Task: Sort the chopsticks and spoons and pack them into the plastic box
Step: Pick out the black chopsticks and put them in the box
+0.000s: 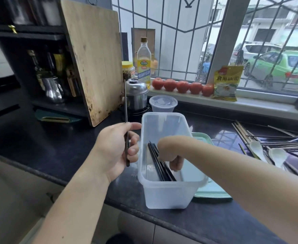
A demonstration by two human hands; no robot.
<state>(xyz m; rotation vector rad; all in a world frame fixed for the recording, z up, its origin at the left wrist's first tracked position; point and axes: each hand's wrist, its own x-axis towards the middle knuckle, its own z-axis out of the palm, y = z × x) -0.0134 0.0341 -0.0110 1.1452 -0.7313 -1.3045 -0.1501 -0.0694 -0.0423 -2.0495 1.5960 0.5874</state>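
The clear plastic box [164, 191] stood at the near edge of the dark desk [56, 147], its long axis running away from the person, its near wall close to the desk's rim. Inside it a bundle of black chopsticks [159, 164] lay slanted, near ends down at the box floor by the near wall, far ends raised toward the box's left side. The right hand [173, 155] reached over the right rim into the box, its fingers [176, 164] curled down beside the bundle; whether they gripped any chopstick could not be told. Just left of the box, the left hand [118, 147] pinched a single dark chopstick [126, 120] between thumb and curled fingers, the stick nearly upright, tip pointing away and up, clear of the box wall. A pale green lid [213, 191] lay flat under and to the right of the box. Farther right, loose wooden and dark chopsticks [268, 143] lay scattered in mixed directions with two white spoons [276, 155] among them, well apart from the box. Bare desk lay open to the left of the hand. Behind the box stood a round lidded plastic tub [163, 103] and a steel pot [136, 95]; a wooden cutting board [93, 60] leaned upright at the left. Along the windowsill sat a row of tomatoes [182, 86], an oil bottle [143, 64] and a yellow packet [226, 83].
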